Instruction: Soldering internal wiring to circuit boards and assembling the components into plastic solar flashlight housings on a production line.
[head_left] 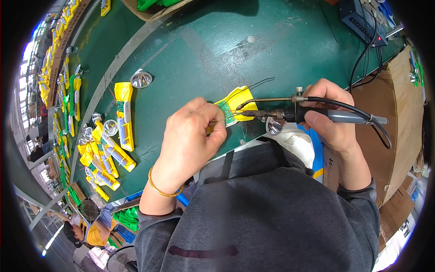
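Note:
My left hand [189, 133], with a gold bangle at the wrist, is closed over the left end of a yellow flashlight housing [245, 97]. Its thumb and forefinger are pinched together, and they hide part of the green circuit board [228, 113] in the housing. My right hand [334, 122] grips a soldering iron [349, 117] with a thin metal feed tube [267, 99] clamped above it. The iron's tip is at the board's right side. Thin dark wires stick out past the housing's far end. A silver reflector cup [275, 126] lies below the iron, near the table edge.
Several yellow housings with blue cells [108, 154] are piled on the green table [204, 59] to the left. Another reflector [141, 79] lies behind them. A blue power unit [362, 22] with black cables stands far right, above cardboard [376, 118]. Another person [95, 233] sits lower left.

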The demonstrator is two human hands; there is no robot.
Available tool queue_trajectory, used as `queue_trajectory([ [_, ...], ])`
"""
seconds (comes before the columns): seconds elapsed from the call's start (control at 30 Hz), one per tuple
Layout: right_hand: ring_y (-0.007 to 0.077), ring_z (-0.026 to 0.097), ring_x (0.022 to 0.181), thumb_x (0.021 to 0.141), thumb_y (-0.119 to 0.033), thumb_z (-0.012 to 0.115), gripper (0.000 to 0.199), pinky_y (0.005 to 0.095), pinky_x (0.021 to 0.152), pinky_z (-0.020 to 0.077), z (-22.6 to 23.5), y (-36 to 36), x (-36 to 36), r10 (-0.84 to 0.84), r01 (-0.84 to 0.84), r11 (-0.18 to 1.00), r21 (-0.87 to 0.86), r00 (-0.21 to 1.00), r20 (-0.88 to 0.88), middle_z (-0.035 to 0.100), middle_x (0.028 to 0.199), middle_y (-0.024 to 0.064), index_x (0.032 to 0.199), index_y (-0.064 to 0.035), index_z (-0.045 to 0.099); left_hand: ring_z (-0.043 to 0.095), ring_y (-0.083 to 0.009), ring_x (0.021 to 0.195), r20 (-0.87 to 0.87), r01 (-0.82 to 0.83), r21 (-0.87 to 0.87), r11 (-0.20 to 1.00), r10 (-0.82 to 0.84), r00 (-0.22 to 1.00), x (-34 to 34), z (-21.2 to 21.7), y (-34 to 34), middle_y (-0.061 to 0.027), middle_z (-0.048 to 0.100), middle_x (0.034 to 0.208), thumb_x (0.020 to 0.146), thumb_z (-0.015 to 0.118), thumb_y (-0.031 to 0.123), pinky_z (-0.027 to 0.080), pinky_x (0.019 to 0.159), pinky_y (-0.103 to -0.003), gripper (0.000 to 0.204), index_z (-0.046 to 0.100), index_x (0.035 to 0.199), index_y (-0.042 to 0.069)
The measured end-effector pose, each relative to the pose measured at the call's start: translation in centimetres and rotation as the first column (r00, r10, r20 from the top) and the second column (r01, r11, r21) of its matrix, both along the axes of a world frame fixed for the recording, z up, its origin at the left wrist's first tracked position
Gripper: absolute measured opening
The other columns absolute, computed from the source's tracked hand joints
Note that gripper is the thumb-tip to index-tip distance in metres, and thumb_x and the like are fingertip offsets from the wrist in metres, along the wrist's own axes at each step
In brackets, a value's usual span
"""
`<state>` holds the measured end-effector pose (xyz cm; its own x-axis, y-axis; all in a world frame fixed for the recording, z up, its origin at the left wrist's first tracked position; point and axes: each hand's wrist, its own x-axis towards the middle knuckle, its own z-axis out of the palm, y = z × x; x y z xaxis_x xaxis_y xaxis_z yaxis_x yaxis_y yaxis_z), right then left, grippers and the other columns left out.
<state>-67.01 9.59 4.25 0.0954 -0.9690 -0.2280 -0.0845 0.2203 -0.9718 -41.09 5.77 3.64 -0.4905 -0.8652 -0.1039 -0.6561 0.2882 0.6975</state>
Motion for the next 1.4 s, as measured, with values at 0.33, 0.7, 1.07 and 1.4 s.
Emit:
queue_trajectory([
  [0.33,0.0142,0.054,0.052,0.081,-0.025,0.063,0.027,0.0226,0.048,0.0453,-1.3,0.1,-2.1,-0.35,0.403,0.91,-0.095,0.871,0.344,0.057,0.07,0.009,0.087,-0.0031,0.047,0.061,-0.0282,0.072,0.1,0.244,-0.156,0.957,-0.23,0.968,0.5,3.2,-1.9,-0.0104,0.056,0.083,0.074,0.064,0.008,0.052,0.057,-0.037,0.009,0.06,0.082,0.007],
  [0.7,0.015,0.055,0.051,0.084,-0.024,0.061,0.026,0.0249,0.046,0.0453,-2.6,0.1,-0.9,-0.44,0.504,0.862,-0.054,0.797,0.414,0.057,0.071,0.0094,0.09,-0.0038,0.046,0.062,-0.0341,0.079,0.279,0.064,-0.62,0.782,0.144,0.949,0.7,-1.0,-21.2,-0.0155,0.063,0.083,0.07,0.068,0.009,0.051,0.071,-0.043,0.019,0.067,0.088,0.004],
  [1.07,0.0112,0.051,0.065,0.09,-0.026,0.052,0.024,0.0209,0.054,0.0436,-2.6,0.2,-2.3,-0.473,0.545,0.838,-0.017,0.743,0.473,0.056,0.079,0.0094,0.1,-0.0046,0.048,0.061,-0.0291,0.072,0.215,0.034,-0.216,0.976,0.013,0.977,1.6,-1.8,-4.1,-0.0099,0.061,0.079,0.071,0.068,0.004,0.049,0.063,-0.037,0.011,0.066,0.082,0.005],
  [1.4,0.0122,0.05,0.063,0.09,-0.027,0.052,0.025,0.0217,0.054,0.042,-2.3,0.9,-0.8,-0.455,0.532,0.846,-0.03,0.752,0.476,0.055,0.079,0.0107,0.101,-0.0046,0.048,0.056,-0.0255,0.072,0.27,0.351,-0.41,0.842,-0.256,0.928,-7.4,-2.3,-2.7,-0.0071,0.061,0.074,0.066,0.071,0.006,0.045,0.065,-0.035,0.021,0.066,0.086,0.005],
])
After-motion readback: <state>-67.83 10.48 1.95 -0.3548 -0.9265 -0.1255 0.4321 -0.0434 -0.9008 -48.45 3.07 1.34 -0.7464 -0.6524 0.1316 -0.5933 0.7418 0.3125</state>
